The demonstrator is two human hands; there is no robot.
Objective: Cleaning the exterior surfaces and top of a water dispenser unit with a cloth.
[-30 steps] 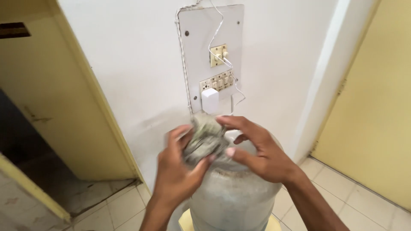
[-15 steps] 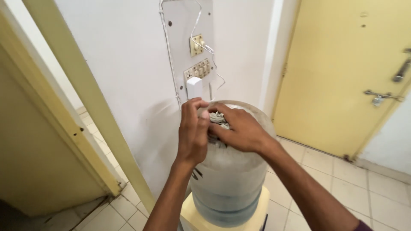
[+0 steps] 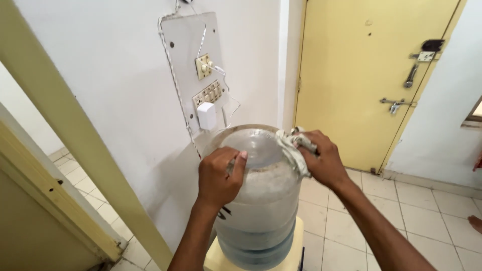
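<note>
A large clear water jug (image 3: 261, 211) stands upside down on a pale yellow dispenser (image 3: 296, 251), its dusty flat base facing up. My left hand (image 3: 218, 175) is clenched against the jug's upper left edge; whether it holds a bit of cloth I cannot tell. My right hand (image 3: 321, 158) grips a crumpled grey-white cloth (image 3: 291, 148) and presses it on the jug's upper right rim.
Behind the jug a white wall carries a switch panel (image 3: 208, 93) with a plugged white adapter (image 3: 207, 115) and cable. A yellow door (image 3: 361, 75) with latches is at the right, a yellow door frame (image 3: 75, 135) at the left. The floor is tiled.
The two hands were together on top of the jug with the cloth; now they are apart, the right hand with the cloth at the right rim. The view shifted right.
</note>
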